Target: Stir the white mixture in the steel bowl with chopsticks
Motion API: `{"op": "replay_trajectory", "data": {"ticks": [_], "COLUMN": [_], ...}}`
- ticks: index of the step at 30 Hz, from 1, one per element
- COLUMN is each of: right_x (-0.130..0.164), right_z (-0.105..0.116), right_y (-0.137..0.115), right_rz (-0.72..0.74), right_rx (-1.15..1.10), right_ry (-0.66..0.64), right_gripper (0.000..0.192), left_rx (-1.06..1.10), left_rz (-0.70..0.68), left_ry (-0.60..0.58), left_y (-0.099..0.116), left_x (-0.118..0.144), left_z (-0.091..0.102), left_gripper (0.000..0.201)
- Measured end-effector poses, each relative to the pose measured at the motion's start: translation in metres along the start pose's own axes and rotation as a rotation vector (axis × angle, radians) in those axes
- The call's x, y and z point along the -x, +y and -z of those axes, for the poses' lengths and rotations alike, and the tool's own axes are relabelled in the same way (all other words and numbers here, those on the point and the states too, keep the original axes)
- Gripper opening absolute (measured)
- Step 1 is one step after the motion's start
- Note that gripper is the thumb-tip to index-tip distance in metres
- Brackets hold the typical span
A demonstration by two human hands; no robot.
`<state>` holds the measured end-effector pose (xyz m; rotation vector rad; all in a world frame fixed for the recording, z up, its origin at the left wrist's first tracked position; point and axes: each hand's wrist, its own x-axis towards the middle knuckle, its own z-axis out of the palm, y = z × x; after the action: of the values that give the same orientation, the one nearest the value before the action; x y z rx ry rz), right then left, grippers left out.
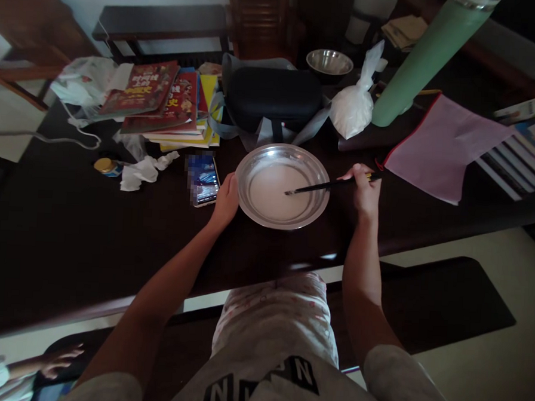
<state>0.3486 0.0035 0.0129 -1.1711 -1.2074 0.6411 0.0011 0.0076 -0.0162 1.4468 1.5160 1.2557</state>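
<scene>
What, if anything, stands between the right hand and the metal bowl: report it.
Nothing visible blocks the gap between the right hand and the metal bowl. The black stick in that hand spans it, passing over the bowl's right rim, its tip at the pale contents.

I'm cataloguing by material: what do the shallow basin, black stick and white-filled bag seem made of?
Basin: shiny metal, probably stainless steel, judging by the bright reflections on its wall.
Stick: straight, slim and dark, perhaps painted wood or plastic; too small in view to settle.
Bag: thin plastic film, likely, since its gathered neck looks crinkled and translucent.
</scene>
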Motion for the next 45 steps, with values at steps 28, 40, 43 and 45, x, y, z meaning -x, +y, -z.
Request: {"op": "replay_trajectory", "data": {"ticks": [28, 40, 43, 45], "right_x": [0.002, 0.002, 0.002, 0.002], "right_z": [-0.005, -0.004, -0.002, -0.003], "right_y": [-0.002, -0.006, -0.004, -0.004], "right_rz": [-0.013, -0.043, -0.052, -0.066], "right_rx": [-0.026, 0.025, -0.001, -0.019], "right_ry": [-0.153, -0.095, -0.034, -0.134], "right_gripper": [0.054, 0.059, 0.061, 0.059], "left_rx": [-0.005, 0.009, 0.009, 0.0], "left_rz": [0.034, 0.04, 0.034, 0.03], "left_ry": [-0.009, -0.007, 0.008, 0.012], "left_y": [0.008, 0.005, 0.005, 0.006], "left_x": [0.002, 0.001, 0.001, 0.001], "left_z": [0.001, 0.001, 0.0, 0.0], "left_gripper": [0.038, 0.035, 0.034, 0.034]}}
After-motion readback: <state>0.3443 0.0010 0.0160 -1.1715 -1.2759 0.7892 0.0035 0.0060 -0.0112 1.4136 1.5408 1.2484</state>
